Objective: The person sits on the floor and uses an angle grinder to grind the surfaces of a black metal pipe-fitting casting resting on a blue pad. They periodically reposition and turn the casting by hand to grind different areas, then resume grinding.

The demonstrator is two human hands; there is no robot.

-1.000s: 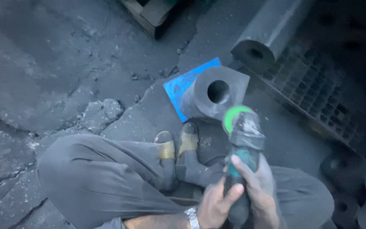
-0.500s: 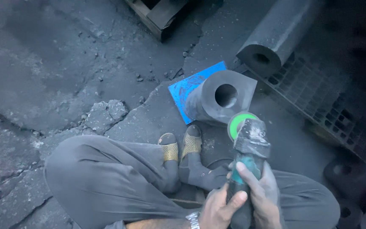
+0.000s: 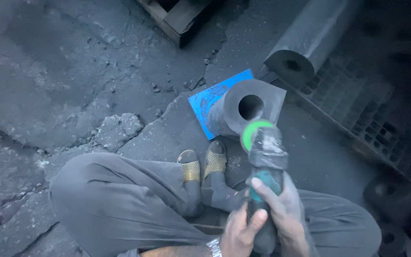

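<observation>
Both hands wrap the angle grinder (image 3: 265, 176): the left hand (image 3: 239, 233) curls around the rear of its body, the right hand (image 3: 281, 214) closes its fingers along the teal grip. The grinder's green-edged disc sits just at the near rim of the hollow metal cylinder (image 3: 243, 112). Under that cylinder lies a blue sheet (image 3: 205, 102). Beyond the cylinder, a longer dark cylinder (image 3: 305, 40) rests beside a floor grate (image 3: 362, 109).

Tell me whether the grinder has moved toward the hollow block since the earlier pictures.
Yes. The grinder now has its green disc at the hollow block; earlier it sat lower right.
</observation>
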